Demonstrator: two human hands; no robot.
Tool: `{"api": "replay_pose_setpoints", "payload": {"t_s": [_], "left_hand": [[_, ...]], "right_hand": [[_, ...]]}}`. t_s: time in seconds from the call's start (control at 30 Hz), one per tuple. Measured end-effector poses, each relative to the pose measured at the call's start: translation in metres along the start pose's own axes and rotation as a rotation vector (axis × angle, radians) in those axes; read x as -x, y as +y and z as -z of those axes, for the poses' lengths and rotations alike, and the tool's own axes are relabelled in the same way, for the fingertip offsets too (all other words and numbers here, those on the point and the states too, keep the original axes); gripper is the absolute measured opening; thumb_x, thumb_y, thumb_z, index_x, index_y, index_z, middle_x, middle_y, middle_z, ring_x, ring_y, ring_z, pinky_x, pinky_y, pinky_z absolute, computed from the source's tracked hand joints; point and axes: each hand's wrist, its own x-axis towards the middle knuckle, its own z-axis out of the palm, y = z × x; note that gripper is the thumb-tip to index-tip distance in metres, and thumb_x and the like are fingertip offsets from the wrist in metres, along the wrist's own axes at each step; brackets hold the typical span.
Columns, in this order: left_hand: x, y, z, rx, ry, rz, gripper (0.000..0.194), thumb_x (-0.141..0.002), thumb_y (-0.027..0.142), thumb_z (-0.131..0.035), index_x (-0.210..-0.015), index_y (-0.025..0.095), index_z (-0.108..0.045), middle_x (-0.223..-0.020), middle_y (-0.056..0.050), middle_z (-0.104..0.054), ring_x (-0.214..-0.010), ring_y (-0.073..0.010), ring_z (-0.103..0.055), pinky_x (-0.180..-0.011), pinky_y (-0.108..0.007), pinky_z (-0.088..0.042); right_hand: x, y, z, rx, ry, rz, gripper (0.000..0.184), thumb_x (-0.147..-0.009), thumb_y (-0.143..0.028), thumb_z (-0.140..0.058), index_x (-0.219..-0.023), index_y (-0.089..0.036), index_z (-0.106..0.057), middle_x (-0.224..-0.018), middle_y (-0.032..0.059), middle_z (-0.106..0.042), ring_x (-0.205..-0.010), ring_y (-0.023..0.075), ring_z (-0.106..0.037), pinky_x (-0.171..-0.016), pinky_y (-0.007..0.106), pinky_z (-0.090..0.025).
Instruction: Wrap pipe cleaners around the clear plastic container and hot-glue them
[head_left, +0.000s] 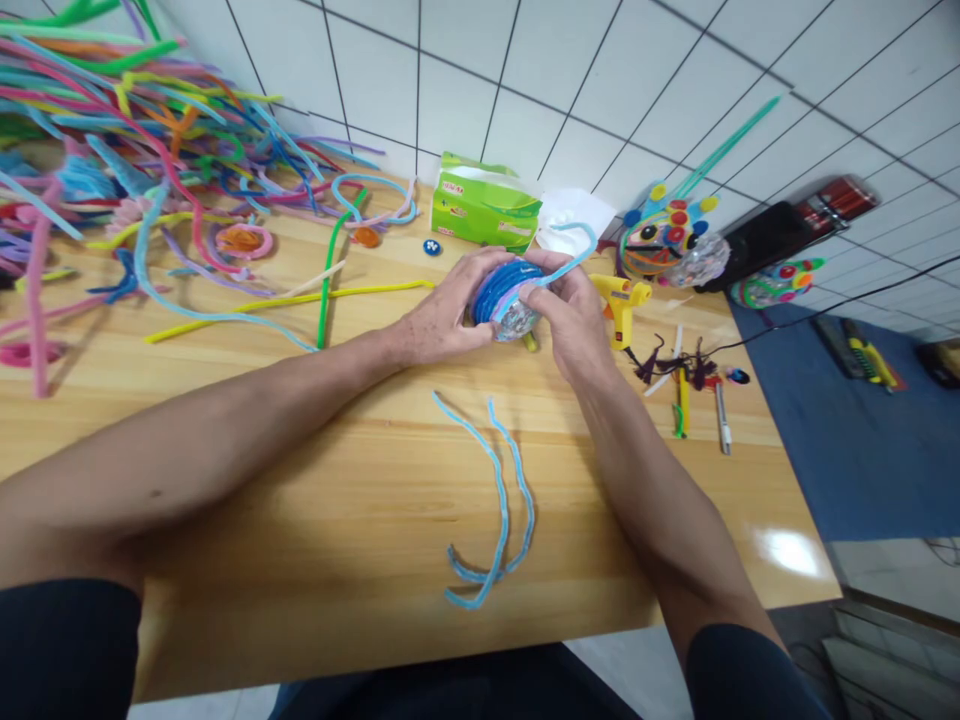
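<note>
Between my hands is a clear, shiny round piece (516, 322) wound with coils of dark blue pipe cleaner (506, 284). A pinkish-purple strand lies beside the coils. My left hand (454, 312) wraps around its left side. With thumb and fingers, my right hand (574, 315) presses a light blue pipe cleaner (576, 262) against the wound piece; its free end curls up to the right. Part of the piece is hidden by my fingers. Two bent light blue pipe cleaners (502, 500) lie on the wooden table (337, 520) nearer to me.
Many coloured pipe cleaners (150, 110) are heaped at the left. Behind my hands stands a green tissue pack (484, 205). To the right are a yellow glue gun (621, 305), a decorated craft piece (660, 240) and a utility knife (722, 418). A black cord (825, 305) crosses the right edge.
</note>
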Motion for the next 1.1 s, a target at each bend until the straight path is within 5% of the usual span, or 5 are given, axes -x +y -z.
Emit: {"api": "replay_pose_setpoints", "payload": {"t_s": [0.33,0.7,1.1], "left_hand": [[-0.008,0.027,0.006,-0.008,0.027,0.096,0.075,-0.111,0.083,-0.074,-0.168,0.036,-0.064,-0.176,-0.013,-0.068,-0.169,-0.0452,-0.062,-0.149,-0.073,-0.046],[-0.009,0.032,0.002,-0.080,0.020,0.095,0.080,-0.113,0.087,-0.067,-0.167,0.028,-0.065,-0.168,-0.017,-0.073,-0.158,-0.0401,-0.070,-0.139,-0.063,-0.056],[-0.008,0.035,0.003,-0.068,0.000,0.109,0.079,-0.114,0.084,-0.067,-0.168,0.027,-0.063,-0.172,-0.018,-0.070,-0.164,-0.0406,-0.067,-0.144,-0.065,-0.053]], "right_hand": [[0.006,-0.005,-0.004,0.065,-0.053,0.038,0.047,-0.091,-0.045,-0.091,-0.134,-0.033,-0.078,-0.142,0.0039,-0.085,-0.135,0.0318,-0.079,-0.129,0.058,-0.064],[0.005,-0.021,0.008,-0.060,-0.046,-0.044,0.024,-0.082,-0.037,-0.095,-0.094,-0.028,-0.075,-0.136,0.0029,-0.085,-0.124,0.0274,-0.079,-0.109,0.048,-0.068],[0.004,-0.015,0.006,-0.018,0.003,-0.057,0.030,-0.077,-0.041,-0.096,-0.089,-0.028,-0.072,-0.124,0.0029,-0.084,-0.116,0.0257,-0.078,-0.112,0.047,-0.064]]}}
